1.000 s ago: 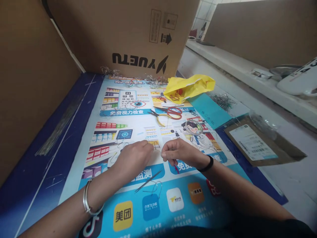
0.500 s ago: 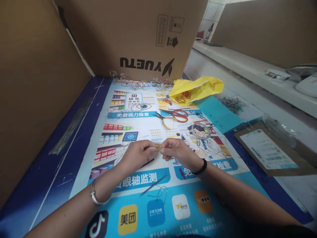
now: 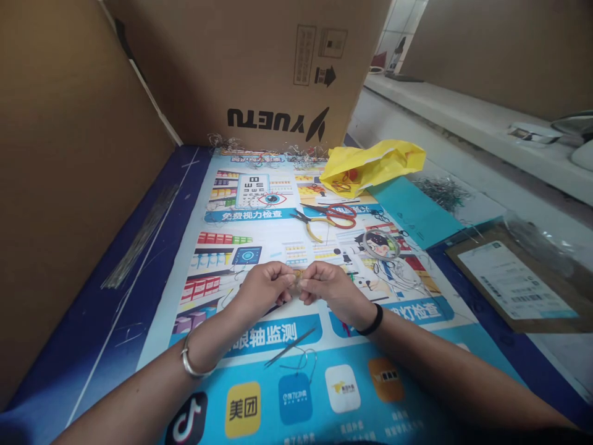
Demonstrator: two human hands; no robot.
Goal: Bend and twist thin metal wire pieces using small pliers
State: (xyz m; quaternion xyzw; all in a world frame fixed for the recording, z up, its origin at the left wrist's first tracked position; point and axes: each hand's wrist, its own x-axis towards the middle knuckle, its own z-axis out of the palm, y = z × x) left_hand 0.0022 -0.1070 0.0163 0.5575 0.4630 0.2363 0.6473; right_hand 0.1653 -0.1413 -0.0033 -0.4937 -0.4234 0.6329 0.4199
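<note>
Over the middle of the printed sheet, my left hand (image 3: 266, 289) and my right hand (image 3: 331, 290) meet, fingertips almost touching. Both are closed in a pinch. Between them shows a tiny yellowish bit (image 3: 298, 272), too small and too covered by the fingers to name. Closer to me lie thin pointed metal strips (image 3: 290, 347) beside a bent wire (image 3: 306, 361). Beyond the hands rest yellow-handled pliers (image 3: 314, 230) and red-handled scissors (image 3: 341, 216), overlapping. A coil of silvery wire (image 3: 380, 244) lies to the right.
A big cardboard box (image 3: 259, 68) stands at the back, with wire scraps (image 3: 303, 154) along its foot. A yellow bag (image 3: 393, 157) lies open at back right. A bundle of straight wires (image 3: 141, 238) is on the left, a labelled brown parcel (image 3: 514, 287) on the right.
The view has shifted slightly, so most things sit a little further right. Both hands stay together in their pinch, with the fingers only slightly rearranged.
</note>
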